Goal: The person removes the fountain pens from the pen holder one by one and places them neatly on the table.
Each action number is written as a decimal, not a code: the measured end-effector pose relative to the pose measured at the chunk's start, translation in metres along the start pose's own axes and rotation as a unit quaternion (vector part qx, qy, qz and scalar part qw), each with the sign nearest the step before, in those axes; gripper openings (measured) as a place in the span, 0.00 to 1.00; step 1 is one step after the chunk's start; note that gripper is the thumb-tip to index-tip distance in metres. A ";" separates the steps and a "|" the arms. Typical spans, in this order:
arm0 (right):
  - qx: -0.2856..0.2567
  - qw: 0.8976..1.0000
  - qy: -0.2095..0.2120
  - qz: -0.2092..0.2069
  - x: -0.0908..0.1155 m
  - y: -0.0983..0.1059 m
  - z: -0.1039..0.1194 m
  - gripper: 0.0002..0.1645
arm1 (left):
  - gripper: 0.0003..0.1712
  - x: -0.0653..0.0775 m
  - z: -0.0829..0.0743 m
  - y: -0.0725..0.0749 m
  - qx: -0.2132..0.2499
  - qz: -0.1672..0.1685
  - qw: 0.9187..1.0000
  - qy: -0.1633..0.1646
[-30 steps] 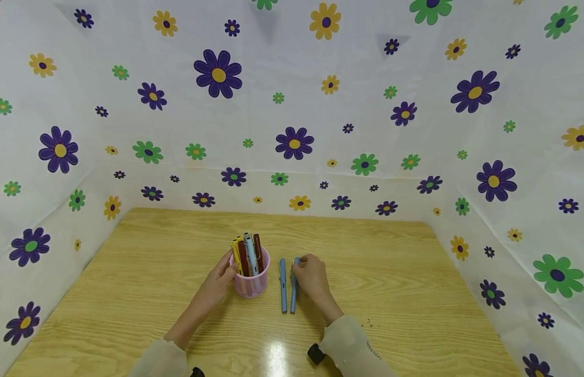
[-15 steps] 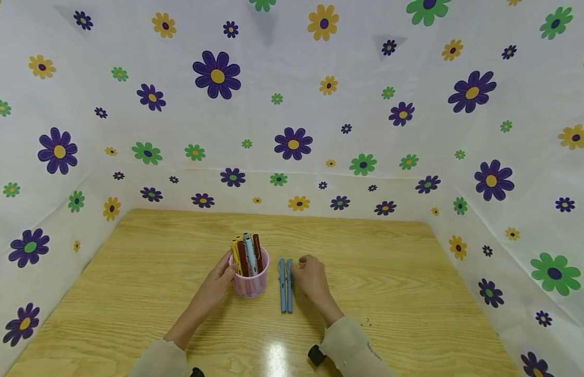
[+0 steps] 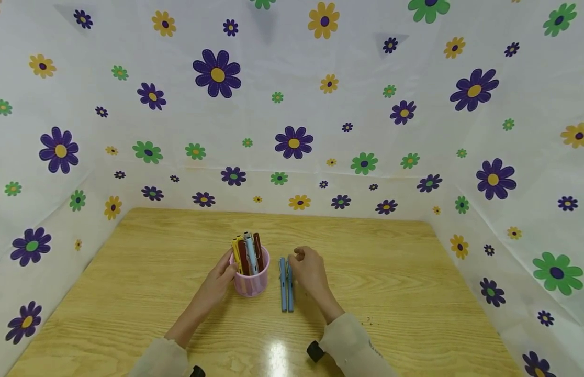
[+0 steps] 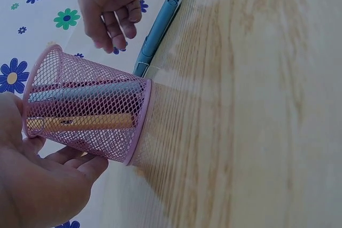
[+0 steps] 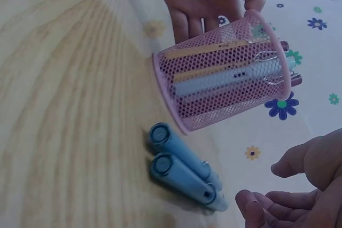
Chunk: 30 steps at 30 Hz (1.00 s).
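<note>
A pink mesh pen cup [image 3: 251, 285] stands on the table, holding yellow, dark red and light blue pens [image 3: 250, 254]. My left hand [image 3: 214, 285] grips its left side, thumb by the rim and fingers around the mesh, as the left wrist view shows. Right of the cup, two blue pens lie side by side: a left blue pen [image 3: 283, 293] and a right blue pen [image 3: 290, 298]. Beside their far ends is my right hand [image 3: 311, 269]. In the right wrist view its thumb and loosely bent fingers [image 5: 278, 212] stand apart with nothing between them.
The wooden table [image 3: 169, 251] is walled on three sides by white flower-print cloth [image 3: 254, 120]. Small dark specks [image 3: 369, 320] lie on the wood right of my right sleeve's cuff. A bright light reflection shows near the front.
The right blue pen, which lay slanted and apart under my right fingers, has moved left to lie beside the other. My right hand has let go of it. The left hand stays on the cup.
</note>
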State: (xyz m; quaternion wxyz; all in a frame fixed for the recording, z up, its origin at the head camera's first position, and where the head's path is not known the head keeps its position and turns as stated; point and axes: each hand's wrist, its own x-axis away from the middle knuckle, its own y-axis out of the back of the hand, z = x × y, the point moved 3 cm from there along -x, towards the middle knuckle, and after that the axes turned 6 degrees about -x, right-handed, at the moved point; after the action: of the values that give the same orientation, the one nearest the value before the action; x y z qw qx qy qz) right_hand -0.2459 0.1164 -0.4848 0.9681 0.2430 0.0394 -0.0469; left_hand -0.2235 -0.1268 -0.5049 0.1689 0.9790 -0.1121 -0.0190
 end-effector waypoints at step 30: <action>-0.090 0.991 0.082 0.060 -0.003 -0.015 0.048 0.17 | 0.34 -0.002 0.000 -0.001 0.014 -0.004 1.000 -0.009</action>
State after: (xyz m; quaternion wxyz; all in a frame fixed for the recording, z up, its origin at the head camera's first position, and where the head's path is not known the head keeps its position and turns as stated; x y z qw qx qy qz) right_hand -0.2483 0.0811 -0.4491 0.9806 0.1593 0.1083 0.0355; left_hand -0.2252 -0.1254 -0.5049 0.1539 0.9815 -0.1103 -0.0268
